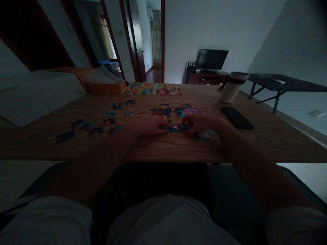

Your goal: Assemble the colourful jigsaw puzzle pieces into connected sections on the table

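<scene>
From my remote station I watched a wooden table (158,149) fill the dim room's foreground, a television (212,59) standing behind it against the far wall. An orange box (112,88) sat at the table's far left, beside a colorful printed sheet (167,90) lying flat along the far edge. A pale tumbler (231,90) stood at right, beyond a dark phone (237,117). My left hand (152,125) and right hand (200,123) met near the table's front edge, fingers narrowed on opposite ends of a small puzzle section (177,128). It lay between them, just in front of a larger joined cluster (162,111). Another puzzle section (204,135) rested partly beneath the right wrist; loose pieces (95,132) lay scattered to the left.
</scene>
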`<move>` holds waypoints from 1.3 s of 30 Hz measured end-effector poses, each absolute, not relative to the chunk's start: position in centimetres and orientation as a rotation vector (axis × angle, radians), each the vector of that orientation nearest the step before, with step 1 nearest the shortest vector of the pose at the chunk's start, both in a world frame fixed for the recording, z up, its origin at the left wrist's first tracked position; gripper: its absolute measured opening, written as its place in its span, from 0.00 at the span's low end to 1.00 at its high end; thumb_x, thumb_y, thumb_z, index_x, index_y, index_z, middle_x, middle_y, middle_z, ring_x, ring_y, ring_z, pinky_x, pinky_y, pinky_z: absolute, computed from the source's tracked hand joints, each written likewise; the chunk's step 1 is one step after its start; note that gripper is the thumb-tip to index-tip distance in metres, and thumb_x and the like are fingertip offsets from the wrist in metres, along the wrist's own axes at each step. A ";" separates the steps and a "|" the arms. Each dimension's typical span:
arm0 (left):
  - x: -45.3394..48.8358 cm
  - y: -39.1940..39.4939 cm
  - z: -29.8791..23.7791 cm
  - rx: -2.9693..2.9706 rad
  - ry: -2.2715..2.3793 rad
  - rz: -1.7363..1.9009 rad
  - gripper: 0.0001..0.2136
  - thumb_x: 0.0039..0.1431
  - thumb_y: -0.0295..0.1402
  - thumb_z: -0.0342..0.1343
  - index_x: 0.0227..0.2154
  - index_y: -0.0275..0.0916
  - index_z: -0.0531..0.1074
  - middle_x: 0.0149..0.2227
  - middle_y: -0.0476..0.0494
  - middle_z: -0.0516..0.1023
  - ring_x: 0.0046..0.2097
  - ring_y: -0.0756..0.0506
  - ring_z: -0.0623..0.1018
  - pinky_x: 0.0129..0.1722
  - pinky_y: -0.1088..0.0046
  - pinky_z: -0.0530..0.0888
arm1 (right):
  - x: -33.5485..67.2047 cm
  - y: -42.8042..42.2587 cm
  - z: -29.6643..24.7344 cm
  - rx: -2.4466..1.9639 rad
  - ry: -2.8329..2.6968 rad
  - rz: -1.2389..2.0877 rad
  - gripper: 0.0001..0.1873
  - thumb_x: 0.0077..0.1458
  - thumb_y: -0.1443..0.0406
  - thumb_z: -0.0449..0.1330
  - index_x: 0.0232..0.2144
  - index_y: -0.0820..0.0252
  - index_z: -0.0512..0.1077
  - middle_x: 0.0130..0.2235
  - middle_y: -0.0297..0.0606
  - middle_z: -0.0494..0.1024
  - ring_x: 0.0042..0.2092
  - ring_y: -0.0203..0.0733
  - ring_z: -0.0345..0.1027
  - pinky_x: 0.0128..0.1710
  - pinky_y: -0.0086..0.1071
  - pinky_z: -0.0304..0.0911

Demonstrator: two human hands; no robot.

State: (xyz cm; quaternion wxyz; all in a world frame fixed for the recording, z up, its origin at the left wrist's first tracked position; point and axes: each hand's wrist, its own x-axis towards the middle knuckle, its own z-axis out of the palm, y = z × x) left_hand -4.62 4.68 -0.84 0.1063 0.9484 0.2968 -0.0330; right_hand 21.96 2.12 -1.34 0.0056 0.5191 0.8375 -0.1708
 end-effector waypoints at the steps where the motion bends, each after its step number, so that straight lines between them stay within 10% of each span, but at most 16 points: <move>1: -4.6 4.7 -0.8 2.792 0.881 -0.103 0.16 0.68 0.35 0.54 0.55 0.46 0.78 0.47 0.47 0.82 0.42 0.47 0.78 0.43 0.74 0.68 | 22.0 2.1 -1.4 1.630 2.618 -0.532 0.26 0.48 0.55 0.68 0.49 0.58 0.76 0.41 0.41 0.78 0.37 0.43 0.71 0.33 0.32 0.63; 39: -2.6 3.8 -2.6 3.051 0.487 0.227 0.16 0.69 0.35 0.54 0.56 0.42 0.77 0.58 0.45 0.76 0.55 0.42 0.75 0.59 0.65 0.67 | 22.6 3.3 -2.6 1.751 2.650 -0.481 0.29 0.46 0.58 0.69 0.50 0.61 0.73 0.42 0.43 0.77 0.39 0.46 0.71 0.37 0.36 0.65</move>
